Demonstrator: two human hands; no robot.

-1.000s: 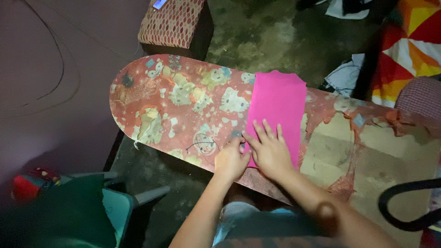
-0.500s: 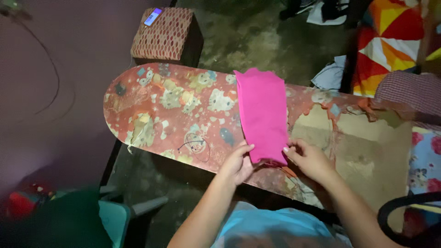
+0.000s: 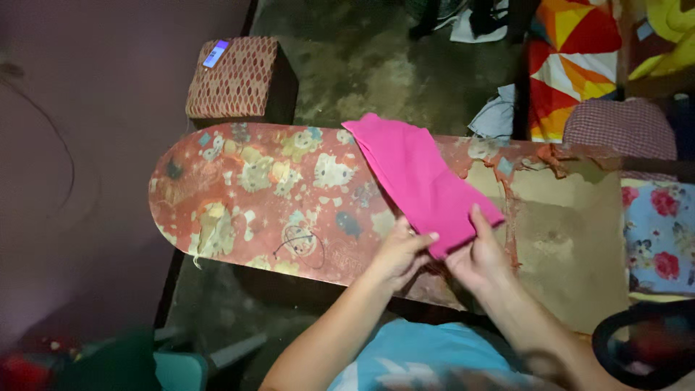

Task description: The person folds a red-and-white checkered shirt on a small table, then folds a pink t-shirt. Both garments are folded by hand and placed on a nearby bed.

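Note:
A folded pink cloth [image 3: 416, 177] lies slanted across a worn ironing board [image 3: 268, 195] with a red cartoon-print cover. Its near end is lifted off the board. My left hand [image 3: 398, 253] pinches the near left corner of the pink cloth. My right hand [image 3: 479, 257] grips the near right edge, thumb on top. Both forearms come in from the bottom of the view, above my light blue shirt.
The board's right part [image 3: 565, 239] shows bare brown padding where the cover is torn. A patterned box [image 3: 235, 80] with a small device on it stands beyond the board. Colourful fabrics [image 3: 579, 58] and floral cloth [image 3: 659, 232] lie at the right. A teal chair [image 3: 174, 366] is near left.
The pink cloth lay flat under my palms, then I took its near edge in both hands. Now its near end is raised and the cloth is turned slantwise on the board.

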